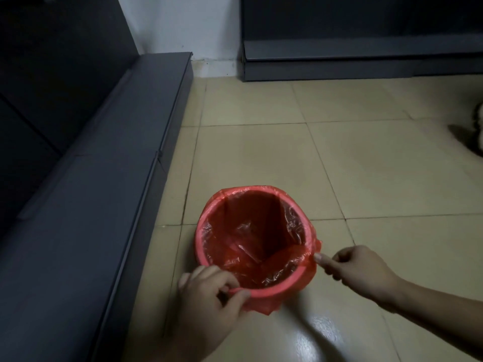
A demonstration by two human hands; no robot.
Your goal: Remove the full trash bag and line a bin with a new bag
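Red bag (251, 231), thin and crinkled, lines the small red bin (264, 292) standing on the tiled floor (339, 165), its edge folded over the rim at the far and near sides. The left hand (209, 296) pinches the edge at the near rim, and the right hand (358, 270) pinches it at the right rim with curled fingers. A dark low bench (91, 205) runs close along the bin's left, with open floor to the right and beyond.

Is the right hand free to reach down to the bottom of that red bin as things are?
Probably not at once: the right hand is pinching the red bag's edge at the bin's rim. The way itself looks open; nothing shows inside but the liner. It would have to let go first.
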